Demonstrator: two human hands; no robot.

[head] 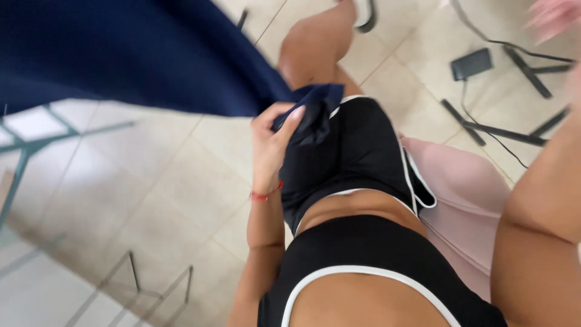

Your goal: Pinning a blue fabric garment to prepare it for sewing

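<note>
1. Head view, the cloth: a dark navy cloth (139, 54) fills the upper left of the picture, smooth and plain, blurred by motion. Its lower edge runs down to the right and gathers into a crumpled corner over the person's lap, just above black shorts (357, 151) trimmed with a white edge.
2. Head view, the left hand: the left hand (272, 142) is raised in front of the body, forearm upright, wrist bent toward the cloth. Its fingers are closed on the bunched corner, thumb on the near side and fingertips folded over the fabric, so the hand is clamped on the cloth. A thin red bracelet (266, 195) circles the wrist.
3. Head view, the right arm: the right forearm (538, 230) crosses the right edge and rises toward the top corner. The hand itself is lost in blur at the frame's border, so I cannot tell whether it is open or closed.
4. Head view, surroundings: a pink cushion (466, 194) lies beside the hip. Beige floor tiles (181, 181) lie below, with a black pedal (471, 63) and cables at upper right.
</note>
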